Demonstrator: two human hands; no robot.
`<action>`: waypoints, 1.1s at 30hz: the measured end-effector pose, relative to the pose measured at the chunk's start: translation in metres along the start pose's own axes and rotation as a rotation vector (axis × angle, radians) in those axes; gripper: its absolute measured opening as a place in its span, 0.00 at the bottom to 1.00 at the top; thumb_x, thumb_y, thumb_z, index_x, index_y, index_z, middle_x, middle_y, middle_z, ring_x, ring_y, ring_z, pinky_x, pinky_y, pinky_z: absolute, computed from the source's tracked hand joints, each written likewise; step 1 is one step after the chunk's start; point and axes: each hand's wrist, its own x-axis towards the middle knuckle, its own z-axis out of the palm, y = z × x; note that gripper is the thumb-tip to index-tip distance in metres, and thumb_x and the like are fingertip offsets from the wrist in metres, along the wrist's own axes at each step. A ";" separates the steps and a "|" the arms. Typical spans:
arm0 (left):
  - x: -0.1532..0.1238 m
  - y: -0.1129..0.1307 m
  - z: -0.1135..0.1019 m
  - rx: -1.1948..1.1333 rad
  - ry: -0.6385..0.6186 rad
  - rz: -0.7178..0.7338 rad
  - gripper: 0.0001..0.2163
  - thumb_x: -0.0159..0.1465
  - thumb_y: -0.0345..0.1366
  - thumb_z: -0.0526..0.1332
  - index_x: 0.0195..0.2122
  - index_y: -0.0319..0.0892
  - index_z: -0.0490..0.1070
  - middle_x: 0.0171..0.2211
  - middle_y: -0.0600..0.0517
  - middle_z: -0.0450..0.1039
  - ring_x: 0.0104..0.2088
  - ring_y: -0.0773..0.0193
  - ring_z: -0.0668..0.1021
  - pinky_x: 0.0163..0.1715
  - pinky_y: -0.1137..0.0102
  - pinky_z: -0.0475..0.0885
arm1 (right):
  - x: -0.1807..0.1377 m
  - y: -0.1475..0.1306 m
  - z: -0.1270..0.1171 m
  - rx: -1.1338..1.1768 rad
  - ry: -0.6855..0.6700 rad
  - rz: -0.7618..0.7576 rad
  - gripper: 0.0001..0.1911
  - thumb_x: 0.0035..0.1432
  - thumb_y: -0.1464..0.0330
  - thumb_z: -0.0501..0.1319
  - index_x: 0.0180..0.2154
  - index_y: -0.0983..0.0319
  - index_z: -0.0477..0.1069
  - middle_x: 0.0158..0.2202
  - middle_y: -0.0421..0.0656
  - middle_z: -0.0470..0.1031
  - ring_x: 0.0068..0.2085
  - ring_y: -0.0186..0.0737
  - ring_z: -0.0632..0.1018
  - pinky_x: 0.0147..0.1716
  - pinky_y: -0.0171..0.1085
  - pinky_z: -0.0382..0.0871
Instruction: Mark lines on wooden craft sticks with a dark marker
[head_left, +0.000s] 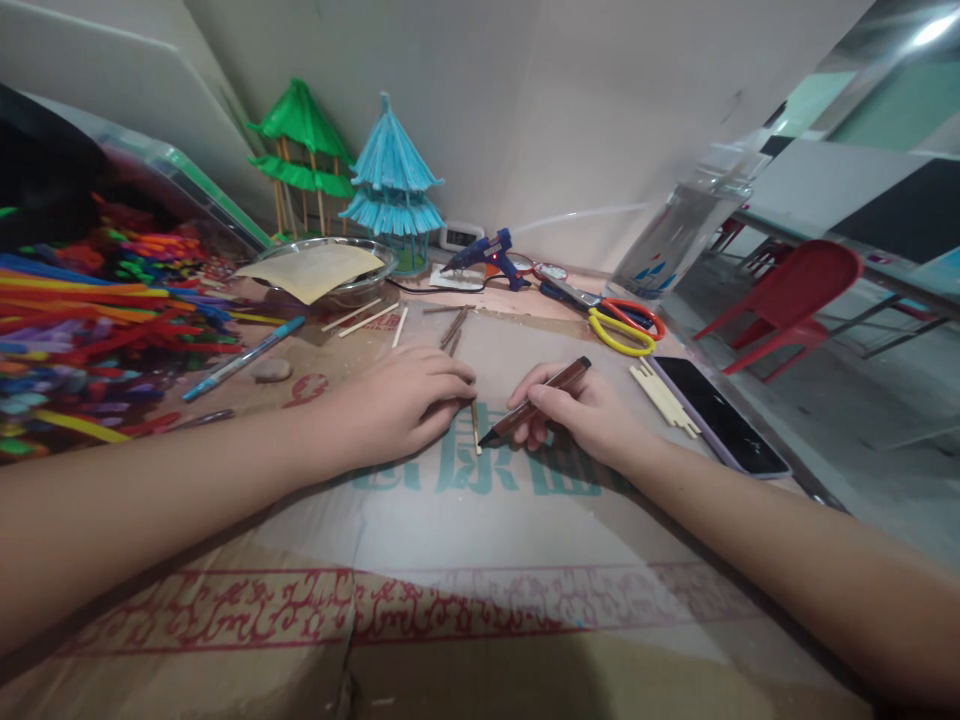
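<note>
My left hand (405, 398) lies fingers-down on the cardboard sheet (480, 520), pinning the upper end of a thin wooden stick (475, 425). My right hand (577, 410) grips a brown marker (536, 401), whose dark tip touches the cardboard right beside the stick's lower end. Several more sticks (454, 327), some plain and some brown, lie farther back. A bundle of pale sticks (664, 398) rests to the right of my right hand.
A heap of coloured pipe cleaners (82, 320) fills the left. Green (304, 150) and blue (394, 180) pagoda models, a metal bowl (330, 270), a blue glue gun (487, 255), scissors (622, 322), a phone (716, 412), a water bottle (686, 225) and a blue pen (244, 357) stand around.
</note>
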 end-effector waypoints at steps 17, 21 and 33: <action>0.000 0.000 0.000 0.013 -0.018 -0.013 0.13 0.69 0.32 0.53 0.49 0.42 0.76 0.53 0.48 0.76 0.52 0.55 0.75 0.54 0.57 0.68 | 0.000 -0.001 0.000 0.004 -0.035 -0.007 0.14 0.62 0.58 0.60 0.33 0.63 0.73 0.23 0.44 0.80 0.21 0.33 0.76 0.21 0.32 0.68; 0.000 0.000 0.000 0.010 -0.018 -0.009 0.13 0.69 0.33 0.53 0.48 0.42 0.76 0.53 0.47 0.76 0.52 0.55 0.75 0.54 0.57 0.68 | 0.000 0.000 -0.001 0.025 -0.040 -0.021 0.14 0.63 0.60 0.60 0.33 0.64 0.73 0.24 0.44 0.80 0.21 0.33 0.76 0.21 0.32 0.67; 0.000 0.000 0.000 0.020 -0.015 -0.001 0.14 0.69 0.32 0.53 0.49 0.42 0.76 0.53 0.47 0.76 0.52 0.55 0.76 0.54 0.57 0.68 | 0.002 0.002 -0.001 0.002 0.036 -0.041 0.12 0.64 0.61 0.59 0.35 0.64 0.73 0.23 0.42 0.79 0.22 0.32 0.77 0.22 0.31 0.67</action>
